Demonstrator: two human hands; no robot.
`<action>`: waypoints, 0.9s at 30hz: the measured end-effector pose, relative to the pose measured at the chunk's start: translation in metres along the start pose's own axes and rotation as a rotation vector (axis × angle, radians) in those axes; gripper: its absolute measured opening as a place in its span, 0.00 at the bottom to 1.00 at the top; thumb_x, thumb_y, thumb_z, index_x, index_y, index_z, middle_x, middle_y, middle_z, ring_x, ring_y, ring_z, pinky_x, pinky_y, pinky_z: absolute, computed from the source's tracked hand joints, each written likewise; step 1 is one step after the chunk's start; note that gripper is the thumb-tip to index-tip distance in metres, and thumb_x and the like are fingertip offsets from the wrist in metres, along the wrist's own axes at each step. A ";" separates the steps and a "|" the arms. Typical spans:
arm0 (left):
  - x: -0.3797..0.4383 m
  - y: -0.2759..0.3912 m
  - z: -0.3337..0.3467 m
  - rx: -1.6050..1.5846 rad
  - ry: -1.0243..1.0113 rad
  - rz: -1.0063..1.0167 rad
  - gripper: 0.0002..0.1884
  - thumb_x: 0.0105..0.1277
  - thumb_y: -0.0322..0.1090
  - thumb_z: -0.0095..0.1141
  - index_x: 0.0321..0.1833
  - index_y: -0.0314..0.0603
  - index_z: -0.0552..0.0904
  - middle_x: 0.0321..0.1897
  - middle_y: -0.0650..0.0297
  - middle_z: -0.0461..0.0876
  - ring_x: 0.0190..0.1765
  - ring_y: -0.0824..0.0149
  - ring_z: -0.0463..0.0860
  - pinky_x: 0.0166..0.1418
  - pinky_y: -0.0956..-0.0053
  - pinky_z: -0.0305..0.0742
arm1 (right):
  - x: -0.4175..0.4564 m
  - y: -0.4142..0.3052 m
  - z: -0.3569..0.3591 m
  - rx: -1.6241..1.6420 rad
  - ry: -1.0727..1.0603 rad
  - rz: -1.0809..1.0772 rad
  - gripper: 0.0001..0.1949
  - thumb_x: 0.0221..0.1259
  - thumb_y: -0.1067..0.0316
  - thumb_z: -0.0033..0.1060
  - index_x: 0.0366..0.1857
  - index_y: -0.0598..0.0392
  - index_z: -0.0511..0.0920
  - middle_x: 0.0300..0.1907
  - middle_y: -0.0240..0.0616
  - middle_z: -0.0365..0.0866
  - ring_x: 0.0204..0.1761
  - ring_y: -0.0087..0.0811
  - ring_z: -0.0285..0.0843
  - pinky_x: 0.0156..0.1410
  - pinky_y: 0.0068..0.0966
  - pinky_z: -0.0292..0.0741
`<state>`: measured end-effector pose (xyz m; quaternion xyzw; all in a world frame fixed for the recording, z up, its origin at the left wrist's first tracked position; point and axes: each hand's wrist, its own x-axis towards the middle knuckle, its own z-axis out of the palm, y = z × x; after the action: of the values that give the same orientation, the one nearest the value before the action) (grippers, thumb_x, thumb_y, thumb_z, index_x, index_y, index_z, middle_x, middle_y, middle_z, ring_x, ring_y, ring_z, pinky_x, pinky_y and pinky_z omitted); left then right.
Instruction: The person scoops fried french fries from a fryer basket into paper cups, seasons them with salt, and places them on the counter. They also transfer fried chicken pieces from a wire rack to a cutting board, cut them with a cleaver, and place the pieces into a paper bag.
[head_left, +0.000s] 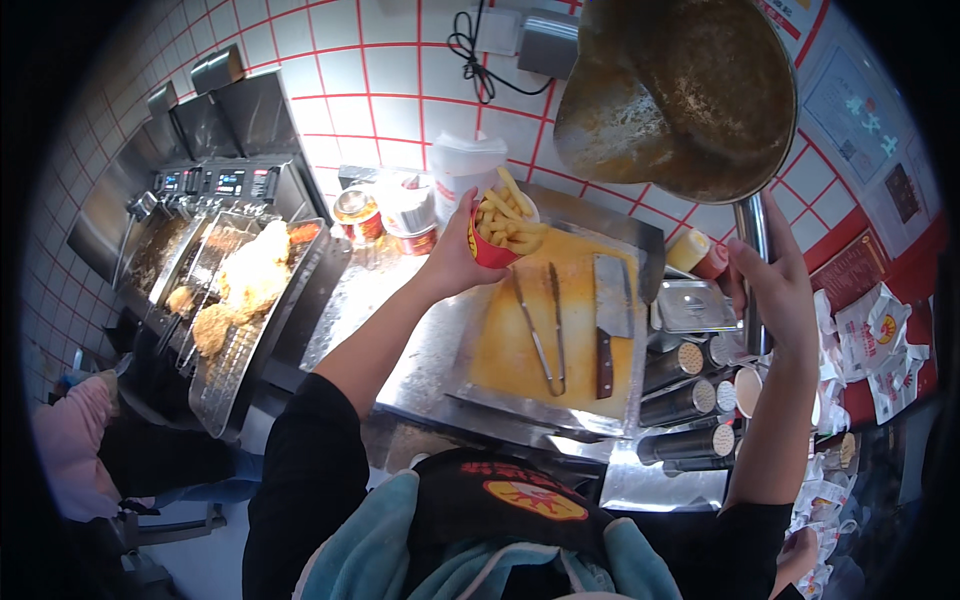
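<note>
My left hand (450, 259) is wrapped around a red paper cup (490, 253) filled with French fries (510, 221), above the far left part of a yellow cutting board (506, 337). My right hand (784, 281) grips the tubular handle of a large metal scoop (712, 82). The scoop is raised and tilted on the right, its brown-stained inside facing me, with no fries visible in it. Metal tongs (556, 330) and a cleaver (615, 300) with a dark handle lie on the board below the cup.
Fried chicken pieces (255, 270) rest on a wire rack beside the fryer at left. Perforated-top shakers (690, 397) and a lidded steel container (696, 306) line the right side. A person in a pink sleeve (79, 442) is lower left; another hand (796, 555) shows lower right.
</note>
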<state>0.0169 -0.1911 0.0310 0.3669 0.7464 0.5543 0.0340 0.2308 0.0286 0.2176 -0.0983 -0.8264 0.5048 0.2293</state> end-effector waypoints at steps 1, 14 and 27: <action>-0.010 0.001 -0.016 -0.012 -0.006 -0.020 0.60 0.36 0.33 0.73 0.69 0.38 0.41 0.62 0.49 0.58 0.64 0.55 0.63 0.66 0.68 0.60 | -0.004 0.001 0.013 0.045 -0.026 -0.018 0.31 0.55 0.73 0.54 0.66 0.52 0.56 0.21 0.31 0.70 0.13 0.17 0.65 0.16 0.15 0.65; -0.142 0.010 -0.173 0.102 0.128 -0.117 0.55 0.34 0.32 0.74 0.66 0.38 0.51 0.58 0.53 0.64 0.61 0.60 0.66 0.62 0.69 0.65 | -0.072 0.049 0.245 0.450 -0.423 0.485 0.39 0.57 0.70 0.54 0.69 0.41 0.42 0.31 0.36 0.74 0.17 0.21 0.67 0.20 0.21 0.69; -0.170 0.001 -0.176 0.212 -0.016 -0.077 0.54 0.36 0.30 0.73 0.66 0.35 0.50 0.59 0.55 0.62 0.62 0.63 0.65 0.62 0.71 0.65 | -0.166 0.224 0.435 1.608 -0.198 1.046 0.06 0.60 0.63 0.49 0.31 0.48 0.65 0.19 0.28 0.67 0.17 0.23 0.66 0.23 0.22 0.71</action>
<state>0.0611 -0.4313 0.0388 0.3437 0.8140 0.4677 0.0223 0.1530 -0.2744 -0.1934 -0.2246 -0.1008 0.9644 -0.0968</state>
